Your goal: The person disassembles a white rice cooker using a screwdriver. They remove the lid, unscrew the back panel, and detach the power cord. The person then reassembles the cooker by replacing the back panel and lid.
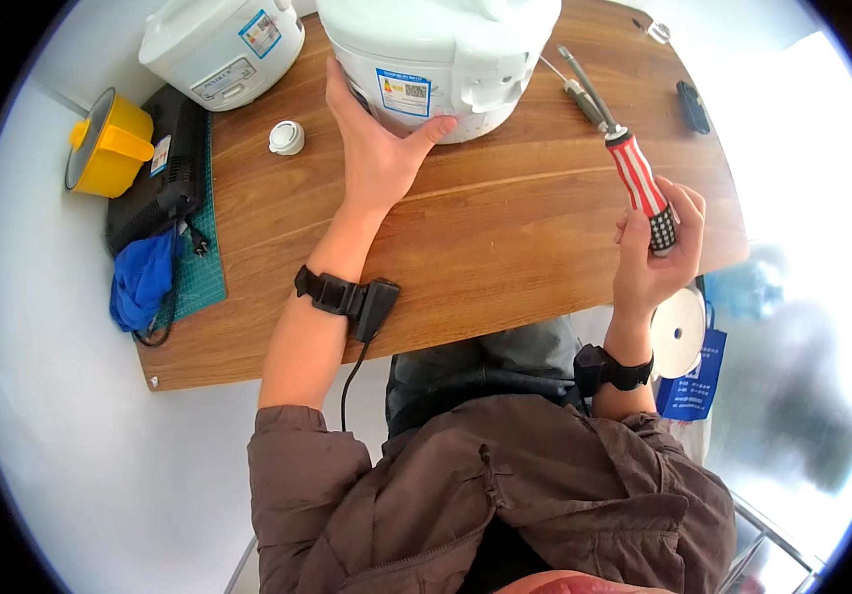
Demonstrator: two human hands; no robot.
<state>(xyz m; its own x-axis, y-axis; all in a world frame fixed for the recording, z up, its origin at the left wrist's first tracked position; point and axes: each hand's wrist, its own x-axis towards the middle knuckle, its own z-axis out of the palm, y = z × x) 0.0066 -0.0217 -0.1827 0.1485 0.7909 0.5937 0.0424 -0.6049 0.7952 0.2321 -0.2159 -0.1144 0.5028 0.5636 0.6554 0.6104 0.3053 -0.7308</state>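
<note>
My left hand (376, 158) grips the lower side of a large white appliance, like a rice cooker (446, 54), near its blue-bordered label; some fingertips are hidden behind it. My right hand (658, 233) is wrapped round the handle of a screwdriver (634, 168) with red and white stripes and a black, white-dotted end, its metal shaft pointing up toward the back of the table. A thinner screwdriver (581, 101) lies just beyond that shaft, right of the appliance. A small white round cap (287, 138) rests on the wooden table (475, 238), left of my left hand.
At the left are a second white cooker (223, 49), a yellow pot (109, 144), a black case (178, 188), a green mat (203, 272) and blue cloth (144, 282). Small objects (693, 106) sit at the right. A white reel (676, 332) and blue bag (695, 391) are below the table's right.
</note>
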